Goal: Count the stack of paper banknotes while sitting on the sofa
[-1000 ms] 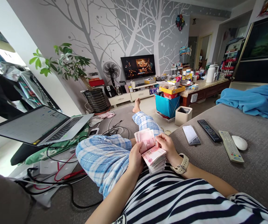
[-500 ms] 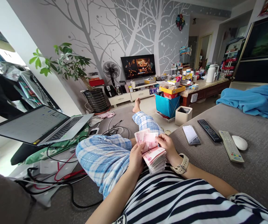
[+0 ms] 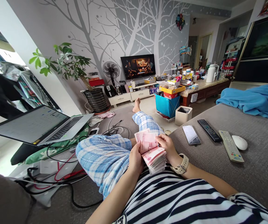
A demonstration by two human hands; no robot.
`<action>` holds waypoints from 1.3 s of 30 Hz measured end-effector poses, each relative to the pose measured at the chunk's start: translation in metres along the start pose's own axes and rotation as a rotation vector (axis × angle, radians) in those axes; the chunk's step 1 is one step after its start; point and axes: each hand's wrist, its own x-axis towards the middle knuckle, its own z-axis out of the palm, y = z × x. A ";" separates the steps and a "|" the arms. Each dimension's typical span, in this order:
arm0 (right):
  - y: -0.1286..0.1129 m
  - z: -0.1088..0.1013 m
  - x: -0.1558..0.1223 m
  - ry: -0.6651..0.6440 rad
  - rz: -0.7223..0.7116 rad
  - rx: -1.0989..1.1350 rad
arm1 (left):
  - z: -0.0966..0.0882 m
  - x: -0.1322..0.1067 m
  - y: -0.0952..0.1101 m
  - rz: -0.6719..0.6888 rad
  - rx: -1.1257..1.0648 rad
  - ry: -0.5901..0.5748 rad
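Leftward since half a second ago, the front banknote (image 3: 150, 140) has shifted against the other raised notes (image 3: 138, 136). My left hand (image 3: 136, 157) closes on their left edge, forearm angled in from below; my right hand (image 3: 167, 146) pinches the front banknote's right edge, wrist bent inward. Between the hands, just below, sits the thick stack (image 3: 156, 159); fingers beneath it are hidden. I judge I'm leafing through notes; the next move calls for a light, single-note pinch.
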 end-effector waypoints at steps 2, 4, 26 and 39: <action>-0.001 0.000 0.000 -0.001 -0.003 0.001 | 0.001 -0.001 0.001 -0.005 -0.003 0.019; -0.001 0.000 0.000 -0.002 -0.007 -0.006 | 0.002 -0.001 0.001 0.000 0.002 0.031; 0.002 -0.001 0.001 -0.008 -0.019 -0.006 | 0.003 -0.002 0.003 0.020 0.019 -0.003; 0.004 0.000 0.002 -0.043 -0.009 0.099 | 0.000 0.003 0.001 0.041 0.017 -0.096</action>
